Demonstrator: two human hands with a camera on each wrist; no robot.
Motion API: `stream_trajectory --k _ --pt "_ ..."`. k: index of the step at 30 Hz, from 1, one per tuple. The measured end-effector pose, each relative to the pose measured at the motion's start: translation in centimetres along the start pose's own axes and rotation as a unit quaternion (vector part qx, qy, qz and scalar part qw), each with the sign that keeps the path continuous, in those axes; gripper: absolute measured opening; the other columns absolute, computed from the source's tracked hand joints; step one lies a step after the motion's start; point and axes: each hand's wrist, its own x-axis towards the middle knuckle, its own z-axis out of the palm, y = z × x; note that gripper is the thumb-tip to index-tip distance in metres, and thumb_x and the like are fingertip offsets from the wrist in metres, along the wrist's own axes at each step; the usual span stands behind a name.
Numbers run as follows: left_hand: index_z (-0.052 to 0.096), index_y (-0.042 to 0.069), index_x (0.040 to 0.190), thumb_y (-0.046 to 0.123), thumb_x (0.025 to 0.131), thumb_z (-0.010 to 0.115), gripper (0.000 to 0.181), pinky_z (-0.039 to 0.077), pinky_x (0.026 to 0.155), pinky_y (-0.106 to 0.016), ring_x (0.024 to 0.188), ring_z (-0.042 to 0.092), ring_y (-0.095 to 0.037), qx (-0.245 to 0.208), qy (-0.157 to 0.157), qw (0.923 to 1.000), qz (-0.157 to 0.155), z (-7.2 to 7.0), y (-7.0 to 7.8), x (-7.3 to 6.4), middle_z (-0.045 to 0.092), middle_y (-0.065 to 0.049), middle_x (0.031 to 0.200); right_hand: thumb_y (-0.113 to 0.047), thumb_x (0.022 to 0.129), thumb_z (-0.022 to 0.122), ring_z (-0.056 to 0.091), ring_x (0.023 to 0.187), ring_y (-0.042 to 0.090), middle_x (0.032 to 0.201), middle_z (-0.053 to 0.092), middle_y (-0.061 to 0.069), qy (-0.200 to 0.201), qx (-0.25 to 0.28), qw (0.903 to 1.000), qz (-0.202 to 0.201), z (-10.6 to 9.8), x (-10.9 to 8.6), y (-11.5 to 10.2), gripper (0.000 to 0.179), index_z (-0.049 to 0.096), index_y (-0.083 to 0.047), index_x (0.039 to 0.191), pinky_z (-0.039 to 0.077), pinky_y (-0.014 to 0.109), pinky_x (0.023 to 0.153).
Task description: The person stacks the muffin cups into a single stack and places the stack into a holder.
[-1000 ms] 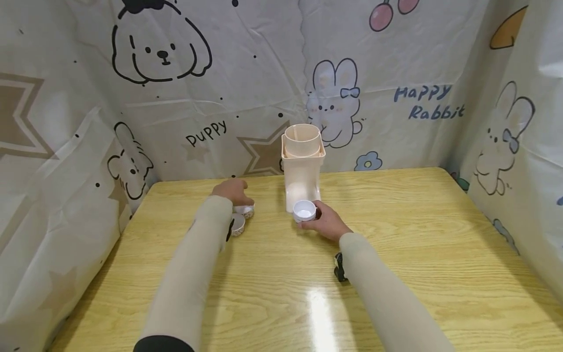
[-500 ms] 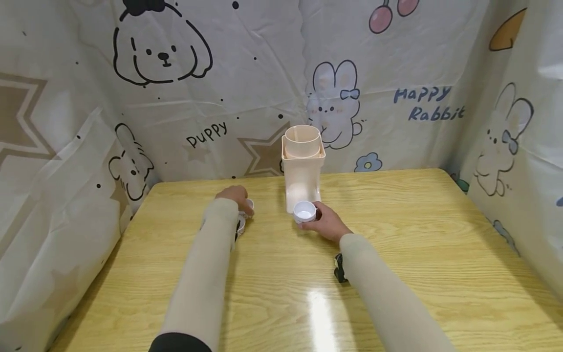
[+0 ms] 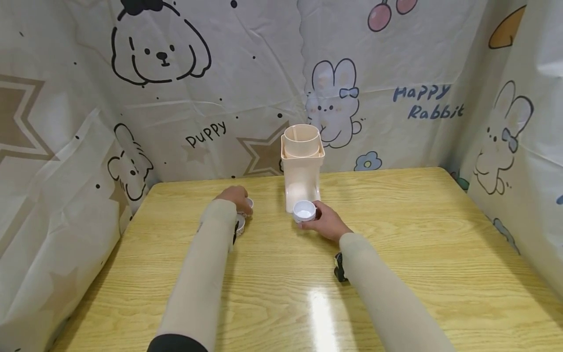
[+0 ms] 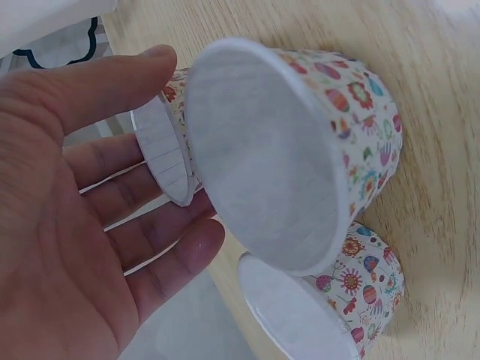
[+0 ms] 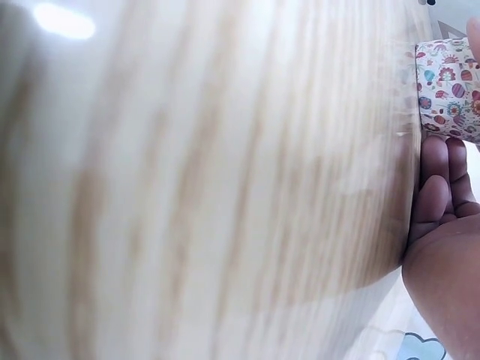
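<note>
In the head view, my left hand is at a small group of paper baking cups on the left of the table. The left wrist view shows a large floral cup, a second cup behind it, and a third cup below. My thumb and fingers hold the rear cup; some fingertips are hidden behind it. On the right, my right hand grips another paper baking cup, its white inside facing up. That cup is in front of the base of a beige dispenser; its floral side shows in the right wrist view.
The dispenser stands near the back edge of the wood-grain table, with a round tube at its top. A printed cloth hangs behind the table and along both sides.
My left hand has moved slightly right and toward me over the cups, covering more of them, then stayed nearly still. My right hand and its cup have not moved.
</note>
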Motion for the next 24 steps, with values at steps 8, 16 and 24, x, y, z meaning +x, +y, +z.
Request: stream_trajectory --k 8,16,24 --pt "0.045 0.003 0.147 0.025 0.083 0.073 0.073 0.051 0.101 -0.047 0.123 0.058 -0.033 -0.003 0.000 0.9999 0.013 0.0 -0.3 0.3 0.054 -0.018 0.144 -0.025 0.083 0.080 0.057 0.119 0.029 0.131 0.061 0.014 0.001 0.005 1.0000 0.000 0.1 0.0 0.0 0.061 0.052 -0.009 0.135 0.045 0.046 0.104" --pt "0.042 0.002 0.149 0.025 0.088 0.069 0.071 0.048 0.106 -0.047 0.130 0.054 -0.035 -0.005 0.005 0.9993 0.036 -0.4 0.1 -0.5 0.050 -0.019 0.149 -0.025 0.084 0.080 0.057 0.120 0.029 0.131 0.061 0.015 0.001 0.000 1.0000 0.000 0.1 -0.1 0.0 0.062 0.051 -0.008 0.136 0.044 0.046 0.105" --pt "0.044 0.003 0.148 0.029 0.088 0.067 0.069 0.043 0.112 -0.048 0.136 0.049 -0.035 0.020 0.023 0.9965 0.077 -0.9 0.3 -0.3 0.048 -0.017 0.151 -0.025 0.084 0.079 0.056 0.122 0.030 0.133 0.060 0.015 0.003 -0.010 0.9999 0.008 0.0 -0.2 -0.3 0.062 0.051 -0.008 0.136 0.043 0.048 0.107"
